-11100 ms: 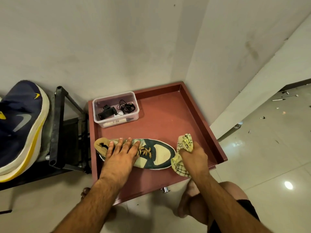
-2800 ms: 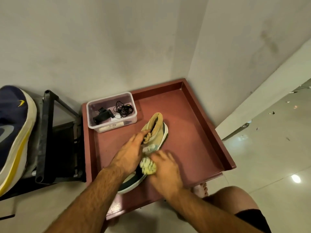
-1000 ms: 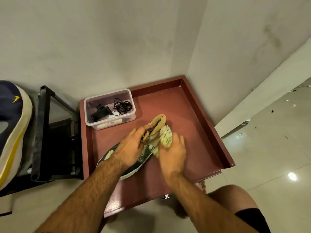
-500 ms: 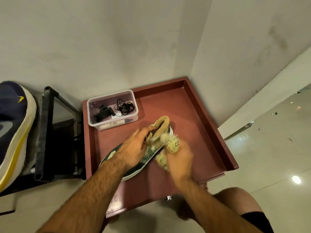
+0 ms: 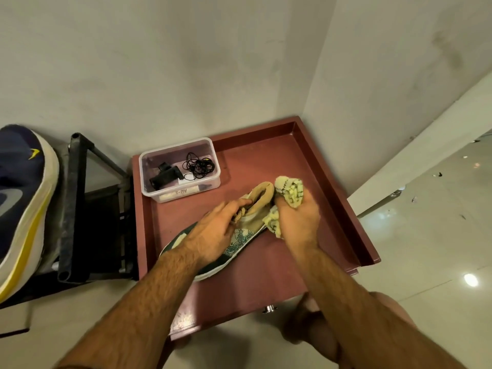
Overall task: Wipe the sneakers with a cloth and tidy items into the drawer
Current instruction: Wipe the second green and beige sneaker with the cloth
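My left hand (image 5: 213, 233) clamps the sneaker (image 5: 239, 233) steady in the drawer (image 5: 332, 198) — laces under its fingers — so my right hand (image 5: 298, 219), bunching the cloth (image 5: 290, 191), can scrub the heel.

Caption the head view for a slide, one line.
Left hand steadies a sneaker in the red drawer while the right hand wipes its heel with a yellow cloth.

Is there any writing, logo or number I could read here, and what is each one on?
Label on the front of the clear plastic box: short print, seen upside down, too blurred to read for sure.
Navy sneaker at left: a yellow swoosh logo and a grey one, no words.
Faint pale marks near the front edge of the red drawer: unreadable.
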